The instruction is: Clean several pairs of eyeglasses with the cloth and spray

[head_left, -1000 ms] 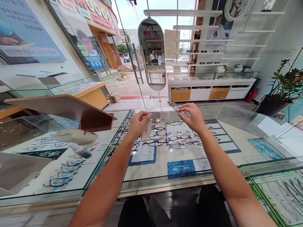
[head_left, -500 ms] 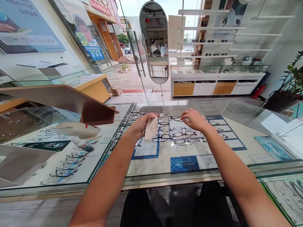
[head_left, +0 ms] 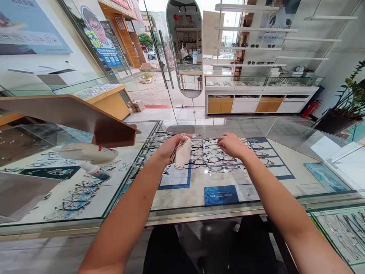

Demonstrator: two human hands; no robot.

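Note:
My left hand (head_left: 170, 148) is closed around a beige cleaning cloth (head_left: 183, 154), which hangs down from the fingers above the glass counter. To its right, my right hand (head_left: 230, 144) has its fingers curled together by the far row of eyeglasses (head_left: 210, 141). Whatever lies between those fingertips is too small to make out. Below and between the hands, several pairs of eyeglasses (head_left: 219, 160) are laid in rows. A dark-framed pair (head_left: 198, 163) lies just right of the cloth.
A blue-and-white leaflet (head_left: 221, 195) lies near the front edge of the counter (head_left: 182, 205). On the left stand a spray bottle (head_left: 95, 171), a larger beige bottle (head_left: 88, 153) and a brown angled board (head_left: 114, 131). An oval mirror (head_left: 186, 49) rises beyond the counter.
The view has tilted down slightly. The right hand's fingers have curled in more. The left hand still grips the cloth in nearly the same place.

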